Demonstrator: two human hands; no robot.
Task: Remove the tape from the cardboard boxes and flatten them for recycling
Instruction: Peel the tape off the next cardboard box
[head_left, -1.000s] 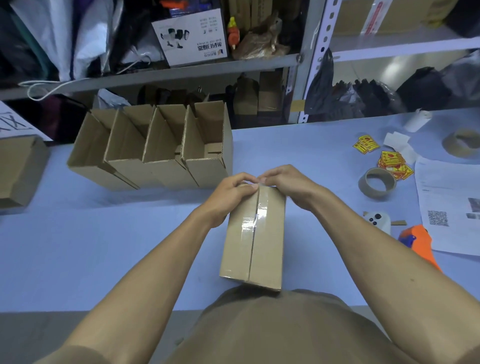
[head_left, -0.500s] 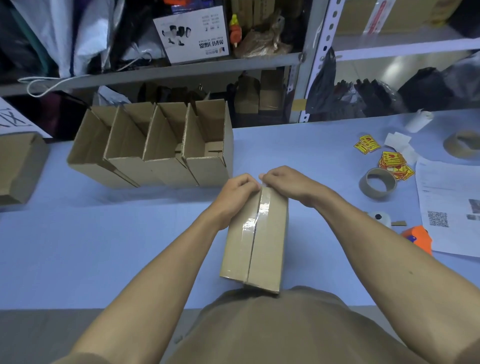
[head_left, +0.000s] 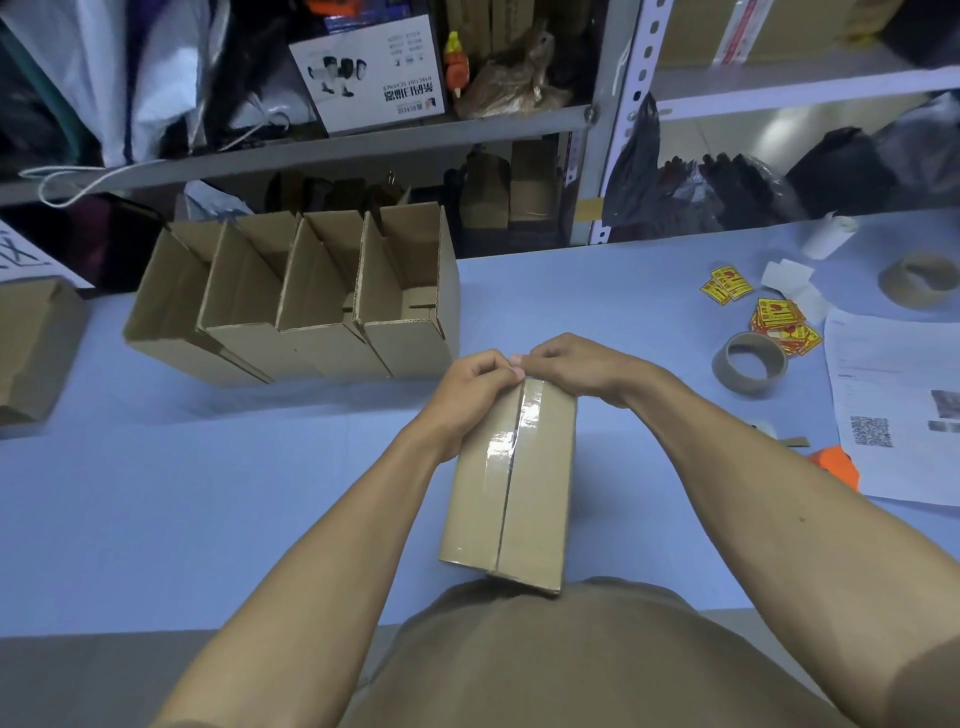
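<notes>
Behind blue table (head_left: 156, 519), cluttered shelves (head_left: 363, 140)

I see a sealed box (head_left: 511, 483) of matt brown corrugated cardboard near the desk's front edge; the clear tape (head_left: 511, 441) along its seam is glossy and catches the light. The desk (head_left: 208, 493) looks covered in a smooth, matt pale-blue sheet. Toward its back edge, the four open boxes (head_left: 296, 306) show rough fluted edges of the same dull cardboard. Toward the right edge, a tape roll (head_left: 750, 364) has a matt brown cardboard core, the stickers (head_left: 779, 325) look slightly shiny, and the printed sheet (head_left: 893, 405) is plain white paper. The shelf rack (head_left: 623, 114) behind looks like grey painted metal.
</notes>
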